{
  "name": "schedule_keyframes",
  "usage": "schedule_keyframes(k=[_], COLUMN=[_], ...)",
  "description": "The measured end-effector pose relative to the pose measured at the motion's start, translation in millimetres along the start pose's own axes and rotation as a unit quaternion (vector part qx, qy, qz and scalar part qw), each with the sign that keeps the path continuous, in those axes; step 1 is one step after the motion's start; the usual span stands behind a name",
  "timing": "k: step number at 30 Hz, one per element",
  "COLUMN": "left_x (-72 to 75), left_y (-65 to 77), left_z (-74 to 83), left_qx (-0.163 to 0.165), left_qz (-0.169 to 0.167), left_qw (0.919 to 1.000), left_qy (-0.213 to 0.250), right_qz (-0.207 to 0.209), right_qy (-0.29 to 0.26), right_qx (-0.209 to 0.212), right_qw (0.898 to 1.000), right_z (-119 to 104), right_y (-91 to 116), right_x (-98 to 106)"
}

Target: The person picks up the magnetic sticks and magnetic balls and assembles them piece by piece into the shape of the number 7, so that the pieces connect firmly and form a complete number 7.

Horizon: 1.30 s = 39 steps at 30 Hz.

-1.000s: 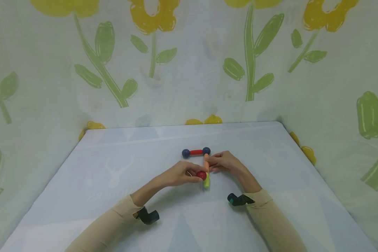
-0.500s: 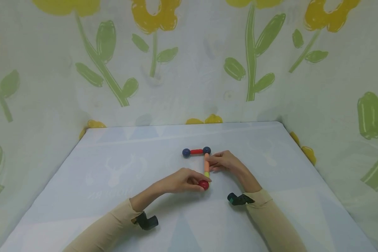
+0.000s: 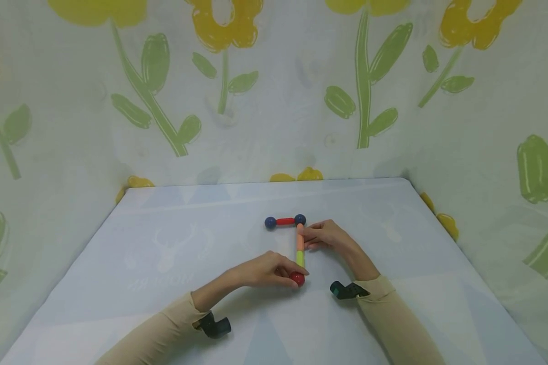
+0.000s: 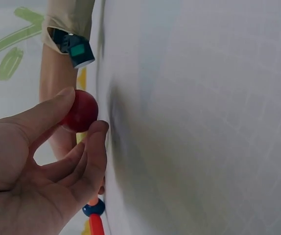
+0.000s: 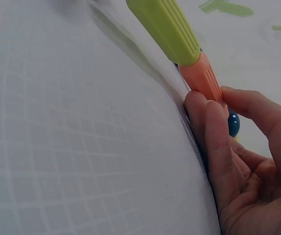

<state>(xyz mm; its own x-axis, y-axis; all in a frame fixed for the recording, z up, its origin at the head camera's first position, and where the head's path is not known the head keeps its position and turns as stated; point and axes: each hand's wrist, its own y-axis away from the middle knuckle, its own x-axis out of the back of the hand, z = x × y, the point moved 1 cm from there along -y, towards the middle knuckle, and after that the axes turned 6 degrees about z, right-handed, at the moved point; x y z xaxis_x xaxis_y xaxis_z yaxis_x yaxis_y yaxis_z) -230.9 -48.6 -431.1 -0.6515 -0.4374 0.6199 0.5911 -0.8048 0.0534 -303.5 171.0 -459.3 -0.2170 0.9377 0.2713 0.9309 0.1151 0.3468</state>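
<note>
My left hand (image 3: 267, 270) pinches a red ball (image 4: 83, 111) between thumb and fingers, at the near end of a yellow-green rod (image 3: 300, 258). That rod lines up end to end with an orange rod (image 5: 202, 78), which my right hand (image 3: 327, 234) pinches from the right side. Beyond the orange rod's far end sits a dark blue ball (image 3: 300, 219). From it a red rod (image 3: 285, 221) runs left to a second dark blue ball (image 3: 270, 223). Whether the red ball touches the yellow-green rod cannot be made out, as fingers cover that spot.
A pale patterned cloth covers the table (image 3: 201, 213). Behind it and at both sides hang flower-printed curtains (image 3: 274, 101). Each wrist carries a small black camera, the left one (image 3: 215, 326) and the right one (image 3: 347, 290) both close above the tabletop.
My left hand has brought the red ball toward the near end of the yellow-green rod, moving nearer and slightly right. The right hand has kept its place on the orange rod.
</note>
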Motion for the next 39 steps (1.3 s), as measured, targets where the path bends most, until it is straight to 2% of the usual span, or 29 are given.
schedule_keyframes(k=[8, 22, 32, 39], left_x=[-2.9, -7.0, -11.6, -12.2], left_y=[-1.2, -6.3, -7.7, -6.7], left_z=[1.0, -5.7, -4.6, -2.6], left_qx=[-0.002, -0.023, -0.008, -0.005], left_qz=[0.003, 0.015, 0.026, 0.031], left_qw=[1.0, 0.9994, 0.9952, 0.9939], left_qy=[0.001, -0.022, -0.094, -0.106], right_qz=[-0.005, 0.001, 0.004, 0.008], right_qy=[-0.004, 0.006, 0.009, 0.004], right_qx=[0.005, -0.003, -0.009, -0.007], right_qw=[1.0, 1.0, 1.0, 1.0], right_z=[-0.5, 0.5, -0.9, -0.3], right_y=[0.8, 0.4, 0.7, -0.5], right_x=[-0.2, -0.7, -2.1, -2.0])
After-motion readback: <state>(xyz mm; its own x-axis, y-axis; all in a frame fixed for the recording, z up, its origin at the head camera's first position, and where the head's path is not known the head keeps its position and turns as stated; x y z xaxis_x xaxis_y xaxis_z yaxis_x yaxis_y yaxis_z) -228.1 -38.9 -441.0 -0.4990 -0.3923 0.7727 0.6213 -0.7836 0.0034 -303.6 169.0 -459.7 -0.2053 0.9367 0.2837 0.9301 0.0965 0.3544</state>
